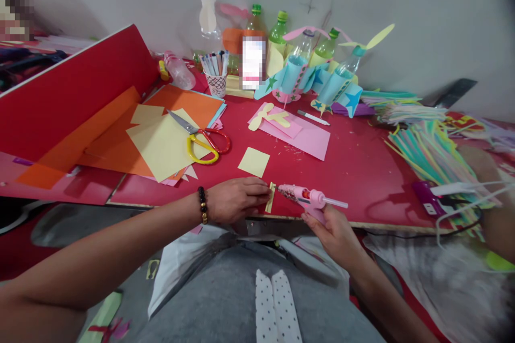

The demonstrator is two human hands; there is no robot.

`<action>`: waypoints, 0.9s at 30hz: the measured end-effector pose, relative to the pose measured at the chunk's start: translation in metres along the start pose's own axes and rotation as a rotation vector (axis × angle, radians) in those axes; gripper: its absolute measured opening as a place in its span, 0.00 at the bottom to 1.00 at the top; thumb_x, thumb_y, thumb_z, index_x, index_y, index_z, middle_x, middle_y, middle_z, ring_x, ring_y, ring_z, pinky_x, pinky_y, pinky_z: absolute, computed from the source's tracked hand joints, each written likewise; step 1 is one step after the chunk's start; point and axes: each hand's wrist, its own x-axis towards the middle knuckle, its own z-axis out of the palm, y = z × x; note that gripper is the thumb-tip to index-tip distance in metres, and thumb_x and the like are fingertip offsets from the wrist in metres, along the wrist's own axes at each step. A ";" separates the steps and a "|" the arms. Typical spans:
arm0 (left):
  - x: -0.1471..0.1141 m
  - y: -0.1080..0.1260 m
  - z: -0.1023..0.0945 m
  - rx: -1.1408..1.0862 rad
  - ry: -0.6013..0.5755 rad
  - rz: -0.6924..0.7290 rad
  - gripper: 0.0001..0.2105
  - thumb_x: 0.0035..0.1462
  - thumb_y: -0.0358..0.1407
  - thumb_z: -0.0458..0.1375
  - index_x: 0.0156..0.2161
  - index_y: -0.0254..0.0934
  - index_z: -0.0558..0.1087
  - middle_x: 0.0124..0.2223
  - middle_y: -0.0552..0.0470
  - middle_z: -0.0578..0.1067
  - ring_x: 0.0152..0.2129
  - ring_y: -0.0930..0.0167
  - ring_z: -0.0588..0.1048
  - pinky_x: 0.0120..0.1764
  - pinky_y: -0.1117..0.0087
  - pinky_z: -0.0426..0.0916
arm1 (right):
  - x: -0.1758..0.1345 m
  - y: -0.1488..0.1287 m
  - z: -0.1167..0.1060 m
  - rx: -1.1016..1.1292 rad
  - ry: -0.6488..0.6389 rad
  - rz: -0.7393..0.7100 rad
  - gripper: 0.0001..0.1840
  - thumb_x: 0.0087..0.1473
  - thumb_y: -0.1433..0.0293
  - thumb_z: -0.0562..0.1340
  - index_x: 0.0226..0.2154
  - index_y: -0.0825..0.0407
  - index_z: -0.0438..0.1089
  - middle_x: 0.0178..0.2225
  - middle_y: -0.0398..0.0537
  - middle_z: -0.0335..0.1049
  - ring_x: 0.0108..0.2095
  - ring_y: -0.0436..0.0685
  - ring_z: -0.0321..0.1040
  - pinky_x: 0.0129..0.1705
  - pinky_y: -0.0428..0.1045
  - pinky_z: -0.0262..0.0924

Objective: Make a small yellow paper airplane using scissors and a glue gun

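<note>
My right hand (332, 230) is wrapped round the handle of a pink hot glue gun (303, 196), with a clear glue stick poking out of its back. The gun's nozzle points left, at the upper end of a small folded pale-yellow paper strip (271, 199) by the table's front edge. My left hand (237, 201), wearing a dark bead bracelet, steadies the strip's left side with its fingertips; the thumb is hidden. Just beyond lies a square of pale-yellow paper (254, 162). Red-and-yellow scissors (201, 139) rest on paper sheets to the left.
Pink paper (309, 136) with yellow cutouts lies farther back. Decorated bottles (300, 72) line the wall beside a pen cup (216, 83). On the right are bundled coloured strips (422, 153), a purple power socket (428, 198) with a white cable, and another person's blurred arm (493, 214).
</note>
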 end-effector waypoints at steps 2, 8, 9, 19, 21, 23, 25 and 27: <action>0.000 0.000 0.000 0.010 -0.011 -0.006 0.18 0.61 0.34 0.51 0.55 0.33 0.66 0.54 0.40 0.70 0.54 0.62 0.65 0.58 0.58 0.58 | 0.001 0.000 0.000 0.006 -0.003 -0.003 0.17 0.57 0.65 0.56 0.48 0.52 0.66 0.46 0.56 0.72 0.47 0.64 0.68 0.49 0.57 0.60; 0.000 0.000 -0.001 0.037 -0.032 -0.017 0.17 0.61 0.34 0.51 0.54 0.32 0.67 0.55 0.39 0.68 0.53 0.62 0.66 0.58 0.58 0.58 | 0.005 -0.005 -0.003 -0.029 -0.035 0.021 0.17 0.58 0.64 0.56 0.47 0.53 0.66 0.43 0.57 0.73 0.43 0.65 0.70 0.46 0.57 0.62; 0.000 0.000 -0.001 0.037 -0.027 -0.014 0.17 0.60 0.34 0.51 0.54 0.32 0.67 0.55 0.39 0.68 0.53 0.62 0.66 0.58 0.58 0.58 | 0.004 -0.006 -0.004 -0.034 -0.041 0.013 0.17 0.58 0.64 0.55 0.47 0.53 0.66 0.42 0.56 0.74 0.42 0.65 0.70 0.46 0.57 0.62; 0.002 0.002 -0.003 0.044 -0.028 -0.004 0.17 0.62 0.33 0.50 0.54 0.31 0.67 0.54 0.40 0.70 0.54 0.62 0.65 0.58 0.59 0.58 | -0.006 -0.009 -0.008 -0.043 -0.113 -0.007 0.15 0.58 0.65 0.55 0.46 0.53 0.67 0.41 0.55 0.74 0.41 0.64 0.70 0.45 0.57 0.62; 0.002 0.003 -0.004 0.051 -0.029 -0.005 0.17 0.62 0.33 0.50 0.54 0.30 0.67 0.53 0.40 0.71 0.54 0.62 0.65 0.58 0.59 0.58 | -0.008 -0.012 -0.009 -0.042 -0.131 -0.004 0.14 0.58 0.65 0.55 0.43 0.53 0.68 0.39 0.55 0.74 0.39 0.63 0.71 0.43 0.55 0.63; 0.003 0.003 -0.003 0.059 -0.028 -0.001 0.17 0.62 0.33 0.50 0.54 0.30 0.67 0.53 0.40 0.71 0.54 0.62 0.65 0.58 0.59 0.58 | -0.010 -0.014 -0.010 -0.045 -0.134 0.014 0.12 0.58 0.65 0.55 0.40 0.53 0.69 0.36 0.54 0.75 0.36 0.62 0.71 0.40 0.54 0.63; 0.003 0.002 -0.003 0.066 -0.027 0.002 0.17 0.62 0.33 0.50 0.54 0.30 0.67 0.53 0.41 0.71 0.54 0.61 0.65 0.58 0.59 0.58 | -0.013 -0.016 -0.010 -0.055 -0.139 0.029 0.11 0.58 0.65 0.56 0.37 0.53 0.70 0.33 0.52 0.75 0.33 0.61 0.71 0.38 0.53 0.63; 0.003 0.002 -0.002 0.070 -0.026 0.005 0.17 0.61 0.33 0.50 0.54 0.30 0.67 0.53 0.41 0.71 0.54 0.61 0.65 0.58 0.58 0.58 | -0.015 -0.019 -0.010 -0.053 -0.143 0.023 0.10 0.57 0.66 0.56 0.37 0.52 0.71 0.32 0.52 0.75 0.33 0.61 0.71 0.39 0.54 0.63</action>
